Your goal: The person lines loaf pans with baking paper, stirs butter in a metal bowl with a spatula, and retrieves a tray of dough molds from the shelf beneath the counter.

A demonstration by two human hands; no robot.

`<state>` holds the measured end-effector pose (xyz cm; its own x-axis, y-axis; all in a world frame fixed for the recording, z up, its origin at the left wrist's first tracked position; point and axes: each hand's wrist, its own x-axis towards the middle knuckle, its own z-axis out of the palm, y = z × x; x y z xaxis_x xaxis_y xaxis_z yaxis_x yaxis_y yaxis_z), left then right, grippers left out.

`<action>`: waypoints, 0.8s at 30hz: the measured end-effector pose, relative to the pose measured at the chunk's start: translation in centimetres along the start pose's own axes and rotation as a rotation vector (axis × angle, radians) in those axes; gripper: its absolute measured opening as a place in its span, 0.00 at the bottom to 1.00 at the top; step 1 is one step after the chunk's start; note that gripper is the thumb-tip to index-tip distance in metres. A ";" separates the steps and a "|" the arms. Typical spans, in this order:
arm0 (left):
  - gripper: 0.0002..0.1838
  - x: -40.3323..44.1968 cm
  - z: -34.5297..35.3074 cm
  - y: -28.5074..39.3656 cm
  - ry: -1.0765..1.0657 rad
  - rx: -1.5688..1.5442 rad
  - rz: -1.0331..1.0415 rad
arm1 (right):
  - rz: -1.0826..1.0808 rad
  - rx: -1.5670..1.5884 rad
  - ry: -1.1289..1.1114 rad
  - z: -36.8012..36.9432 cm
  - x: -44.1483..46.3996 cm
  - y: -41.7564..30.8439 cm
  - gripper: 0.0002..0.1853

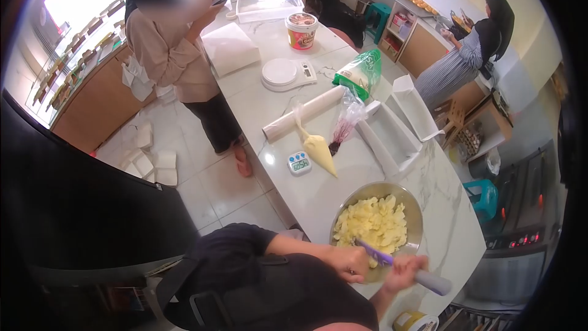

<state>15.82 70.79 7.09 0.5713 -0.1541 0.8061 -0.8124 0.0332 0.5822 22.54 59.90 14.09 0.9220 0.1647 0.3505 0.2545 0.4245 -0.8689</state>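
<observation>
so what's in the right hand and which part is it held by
The right hand grips a purple-and-grey tool between its purple part and grey end.

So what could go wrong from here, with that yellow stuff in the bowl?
The yellow lumps are heaped, so a hard push with the spatula in the right hand might flick some over the rim of the metal bowl. The left hand is close to the spatula and may get bumped or smeared. The piping bag of pale filling lies nearby; a knock could squeeze some out.
</observation>
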 end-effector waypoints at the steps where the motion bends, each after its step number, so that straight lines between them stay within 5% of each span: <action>1: 0.18 -0.3 -0.1 -0.1 0.022 -0.004 0.008 | 0.012 0.012 -0.089 -0.7 0.6 1.0 0.19; 8: 0.17 -2.8 0.0 -0.9 0.091 -0.048 0.050 | -0.017 0.283 -0.153 -3.3 0.9 -2.6 0.17; 9: 0.17 -2.7 -0.4 -0.3 0.067 -0.072 0.051 | -0.025 0.008 -0.047 -3.0 -0.5 -1.4 0.15; 11: 0.14 -1.9 -1.0 1.1 0.043 -0.035 0.055 | 0.004 -0.090 -0.251 -2.0 -0.7 0.7 0.13; 13: 0.13 -2.0 -0.8 1.6 0.019 0.015 0.047 | -0.021 0.059 -0.358 -2.9 0.4 -0.5 0.14; 19: 0.12 -1.9 -0.1 0.9 -0.002 0.034 0.038 | -0.222 0.213 -0.227 -3.7 2.4 -5.5 0.15; 22: 0.13 -1.6 -0.2 1.3 -0.018 0.042 0.045 | -0.105 -0.190 -0.268 -3.7 -0.1 1.0 0.16; 24: 0.14 -2.0 -0.1 1.1 -0.012 0.059 0.049 | -0.099 -0.036 -0.269 -2.9 0.8 0.0 0.16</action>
<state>13.78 71.24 6.18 0.5298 -0.1658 0.8317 -0.8449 -0.0176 0.5347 24.09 57.47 13.36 0.7828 0.3567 0.5099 0.3536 0.4193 -0.8362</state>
